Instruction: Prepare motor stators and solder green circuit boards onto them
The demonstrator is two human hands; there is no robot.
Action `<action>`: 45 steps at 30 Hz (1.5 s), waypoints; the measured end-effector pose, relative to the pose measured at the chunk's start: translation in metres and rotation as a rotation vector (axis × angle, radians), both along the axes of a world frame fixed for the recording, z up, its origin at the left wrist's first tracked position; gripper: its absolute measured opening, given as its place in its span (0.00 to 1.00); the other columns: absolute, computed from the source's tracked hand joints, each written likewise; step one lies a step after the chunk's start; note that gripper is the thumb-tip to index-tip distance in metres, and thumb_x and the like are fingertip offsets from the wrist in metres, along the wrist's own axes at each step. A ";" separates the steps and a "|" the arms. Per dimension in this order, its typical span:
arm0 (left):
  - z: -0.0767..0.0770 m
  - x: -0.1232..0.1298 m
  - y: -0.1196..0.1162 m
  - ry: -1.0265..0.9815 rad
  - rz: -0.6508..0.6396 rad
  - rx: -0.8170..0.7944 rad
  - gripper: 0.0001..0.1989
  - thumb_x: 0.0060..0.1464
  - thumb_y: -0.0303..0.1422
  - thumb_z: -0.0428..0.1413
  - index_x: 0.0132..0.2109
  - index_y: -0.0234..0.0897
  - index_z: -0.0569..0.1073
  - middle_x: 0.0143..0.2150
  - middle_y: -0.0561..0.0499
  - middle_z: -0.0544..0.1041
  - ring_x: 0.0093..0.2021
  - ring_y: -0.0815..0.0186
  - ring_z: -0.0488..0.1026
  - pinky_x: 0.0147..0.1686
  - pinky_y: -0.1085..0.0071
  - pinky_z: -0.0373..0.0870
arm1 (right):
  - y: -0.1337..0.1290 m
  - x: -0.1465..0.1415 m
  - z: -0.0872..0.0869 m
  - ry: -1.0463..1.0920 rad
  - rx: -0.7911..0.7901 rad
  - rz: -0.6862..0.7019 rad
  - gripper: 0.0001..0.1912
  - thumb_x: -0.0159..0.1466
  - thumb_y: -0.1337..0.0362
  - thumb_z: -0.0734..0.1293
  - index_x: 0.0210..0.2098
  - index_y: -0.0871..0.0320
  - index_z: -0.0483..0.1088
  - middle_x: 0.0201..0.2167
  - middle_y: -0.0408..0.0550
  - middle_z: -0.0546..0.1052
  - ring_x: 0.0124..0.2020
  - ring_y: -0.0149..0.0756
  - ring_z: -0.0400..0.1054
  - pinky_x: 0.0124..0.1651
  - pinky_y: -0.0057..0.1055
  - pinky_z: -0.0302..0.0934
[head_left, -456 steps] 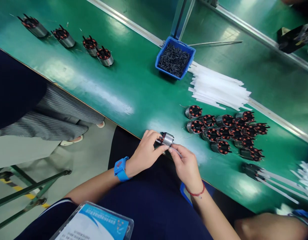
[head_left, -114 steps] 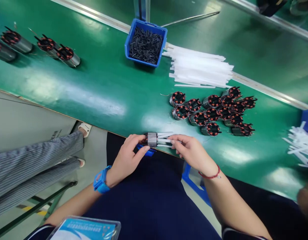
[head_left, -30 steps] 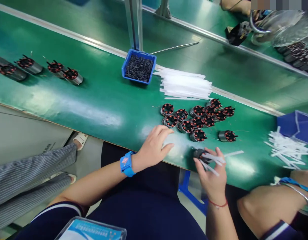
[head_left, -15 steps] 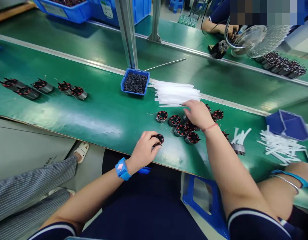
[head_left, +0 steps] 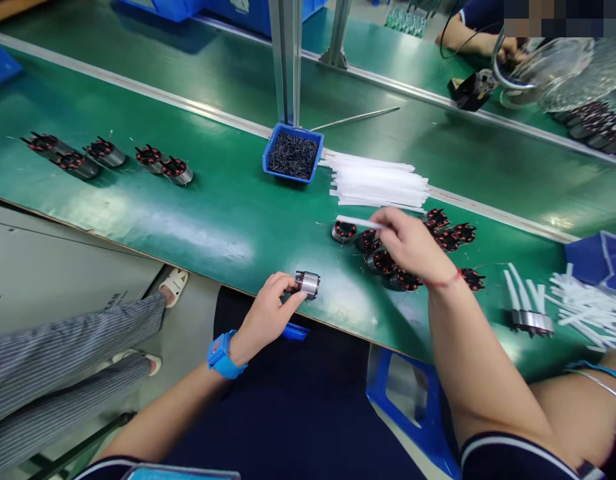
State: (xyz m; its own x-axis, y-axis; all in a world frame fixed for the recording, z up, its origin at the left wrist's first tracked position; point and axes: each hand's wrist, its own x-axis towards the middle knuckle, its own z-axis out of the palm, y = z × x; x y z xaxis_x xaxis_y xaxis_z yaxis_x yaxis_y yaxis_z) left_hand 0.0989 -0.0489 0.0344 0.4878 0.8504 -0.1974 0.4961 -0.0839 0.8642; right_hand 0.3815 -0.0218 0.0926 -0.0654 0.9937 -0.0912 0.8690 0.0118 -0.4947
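Near the bench's front edge, my left hand (head_left: pixel 269 305) grips a metal motor core (head_left: pixel 309 284) between thumb and fingers, the core lying on its side. My right hand (head_left: pixel 411 241) pinches one end of a white strip (head_left: pixel 357 221), which points left above a standing core (head_left: pixel 344 231). Several more cores with red and black tops (head_left: pixel 383 261) stand below and around my right hand, partly hidden by it. Behind them lies a pile of white strips (head_left: pixel 378 181), beside a blue bin (head_left: pixel 268 160) of small black pieces.
Several cores (head_left: pixel 105 152) stand at the left of the green bench (head_left: pixel 228 220). At right are a core with white strips in it (head_left: pixel 532 323), loose strips (head_left: pixel 593 310), a dark blue bin (head_left: pixel 595 260) and another person's arm (head_left: pixel 573 407). A metal post (head_left: pixel 287 67) rises behind the bin.
My right hand has lifted a white strip away from the pile. The core in my left hand has been tipped onto its side. The whole view has shifted.
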 end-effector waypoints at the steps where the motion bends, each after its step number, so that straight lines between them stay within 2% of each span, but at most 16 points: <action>1: 0.000 -0.001 0.000 0.000 -0.005 -0.006 0.04 0.59 0.32 0.52 0.37 0.37 0.69 0.37 0.52 0.68 0.39 0.66 0.66 0.40 0.71 0.63 | -0.021 -0.010 0.004 0.033 -0.013 0.028 0.14 0.63 0.71 0.55 0.44 0.58 0.68 0.36 0.49 0.74 0.36 0.36 0.67 0.39 0.30 0.61; 4: -0.001 -0.004 0.000 0.017 -0.008 -0.023 0.04 0.58 0.32 0.53 0.39 0.37 0.69 0.37 0.52 0.69 0.38 0.67 0.66 0.39 0.71 0.63 | -0.077 -0.035 0.002 0.146 -0.169 0.075 0.13 0.68 0.65 0.55 0.46 0.55 0.69 0.36 0.47 0.73 0.36 0.35 0.67 0.40 0.30 0.61; 6: -0.001 -0.006 0.000 0.035 -0.001 -0.026 0.06 0.58 0.33 0.54 0.42 0.37 0.69 0.37 0.52 0.70 0.38 0.66 0.67 0.40 0.71 0.64 | -0.101 -0.047 -0.009 0.169 -0.250 -0.006 0.13 0.69 0.62 0.56 0.45 0.55 0.70 0.35 0.47 0.72 0.35 0.35 0.67 0.40 0.31 0.60; 8: -0.002 -0.006 -0.001 0.053 0.015 -0.030 0.11 0.57 0.34 0.55 0.47 0.37 0.69 0.39 0.51 0.71 0.39 0.66 0.67 0.41 0.70 0.65 | -0.111 -0.054 -0.021 0.189 -0.280 -0.099 0.13 0.69 0.62 0.56 0.44 0.55 0.70 0.35 0.46 0.72 0.36 0.35 0.68 0.41 0.32 0.60; 11: -0.001 -0.007 -0.002 0.065 0.018 -0.029 0.15 0.57 0.35 0.55 0.50 0.37 0.68 0.40 0.50 0.72 0.39 0.65 0.69 0.42 0.69 0.66 | -0.106 -0.065 -0.032 0.288 -0.295 -0.112 0.13 0.69 0.63 0.57 0.45 0.55 0.71 0.36 0.46 0.73 0.38 0.35 0.68 0.42 0.31 0.59; 15: 0.002 -0.010 0.002 0.025 -0.059 -0.029 0.13 0.58 0.32 0.53 0.50 0.37 0.69 0.42 0.49 0.71 0.41 0.65 0.69 0.43 0.69 0.67 | -0.088 -0.082 -0.038 0.435 -0.320 -0.036 0.13 0.68 0.65 0.57 0.46 0.54 0.71 0.38 0.46 0.74 0.38 0.34 0.67 0.42 0.30 0.59; 18: 0.003 -0.015 0.004 -0.049 -0.144 -0.049 0.14 0.59 0.26 0.48 0.52 0.37 0.69 0.46 0.48 0.71 0.44 0.66 0.69 0.46 0.69 0.67 | -0.080 -0.095 -0.043 0.511 -0.324 -0.012 0.11 0.67 0.66 0.57 0.41 0.56 0.71 0.37 0.46 0.74 0.37 0.33 0.67 0.42 0.30 0.58; 20: 0.003 -0.018 0.004 -0.073 -0.155 -0.040 0.14 0.60 0.24 0.47 0.50 0.37 0.70 0.47 0.48 0.71 0.46 0.66 0.69 0.48 0.70 0.65 | -0.080 -0.101 -0.046 0.569 -0.331 -0.030 0.11 0.67 0.67 0.57 0.38 0.57 0.70 0.35 0.46 0.73 0.36 0.33 0.66 0.41 0.30 0.58; 23: 0.001 -0.018 0.002 -0.059 -0.102 -0.026 0.10 0.60 0.24 0.48 0.44 0.36 0.72 0.42 0.49 0.72 0.44 0.66 0.69 0.46 0.71 0.65 | -0.083 -0.108 -0.047 0.661 -0.356 -0.083 0.10 0.66 0.66 0.57 0.36 0.57 0.70 0.34 0.45 0.72 0.36 0.34 0.65 0.42 0.30 0.58; 26: -0.002 -0.016 -0.001 -0.065 -0.046 -0.020 0.06 0.59 0.25 0.50 0.40 0.36 0.72 0.38 0.51 0.72 0.39 0.67 0.69 0.41 0.72 0.66 | -0.087 -0.112 -0.049 0.758 -0.380 -0.141 0.08 0.64 0.63 0.61 0.39 0.56 0.71 0.36 0.45 0.71 0.39 0.35 0.64 0.44 0.31 0.57; 32: -0.003 -0.016 -0.012 -0.152 0.042 0.060 0.05 0.60 0.26 0.51 0.37 0.36 0.71 0.35 0.51 0.72 0.37 0.68 0.69 0.39 0.72 0.65 | -0.089 -0.114 -0.055 0.979 -0.496 -0.404 0.13 0.60 0.55 0.66 0.38 0.58 0.72 0.29 0.42 0.71 0.29 0.30 0.60 0.34 0.28 0.54; 35: -0.002 -0.017 -0.017 -0.196 0.060 0.103 0.05 0.60 0.26 0.51 0.37 0.36 0.71 0.35 0.51 0.72 0.37 0.68 0.69 0.39 0.72 0.65 | -0.091 -0.116 -0.058 0.968 -0.494 -0.457 0.15 0.58 0.54 0.68 0.37 0.59 0.72 0.27 0.41 0.70 0.27 0.29 0.57 0.31 0.27 0.52; 38: -0.001 -0.017 -0.018 -0.198 0.065 0.092 0.04 0.60 0.27 0.51 0.37 0.36 0.70 0.36 0.51 0.71 0.38 0.68 0.69 0.40 0.71 0.66 | -0.096 -0.118 -0.058 0.888 -0.447 -0.474 0.14 0.58 0.52 0.68 0.33 0.58 0.70 0.20 0.37 0.62 0.22 0.27 0.51 0.27 0.26 0.48; 40: 0.001 -0.014 -0.017 -0.150 0.066 0.068 0.01 0.58 0.28 0.54 0.38 0.36 0.69 0.38 0.50 0.70 0.41 0.66 0.68 0.43 0.69 0.66 | -0.099 -0.120 -0.056 0.804 -0.407 -0.452 0.14 0.60 0.52 0.67 0.33 0.58 0.70 0.19 0.37 0.61 0.22 0.27 0.50 0.25 0.26 0.48; 43: 0.005 -0.008 -0.013 -0.064 0.060 0.059 0.06 0.55 0.30 0.58 0.40 0.36 0.69 0.41 0.48 0.69 0.45 0.62 0.66 0.46 0.65 0.65 | -0.102 -0.119 -0.051 0.713 -0.362 -0.380 0.13 0.63 0.54 0.63 0.38 0.56 0.73 0.24 0.41 0.70 0.25 0.30 0.59 0.30 0.28 0.55; 45: 0.007 -0.006 -0.012 -0.050 0.050 0.063 0.04 0.55 0.30 0.57 0.39 0.37 0.70 0.42 0.48 0.69 0.46 0.62 0.66 0.48 0.63 0.65 | -0.104 -0.116 -0.049 0.694 -0.349 -0.323 0.14 0.65 0.56 0.61 0.41 0.55 0.74 0.30 0.44 0.75 0.31 0.35 0.66 0.37 0.32 0.61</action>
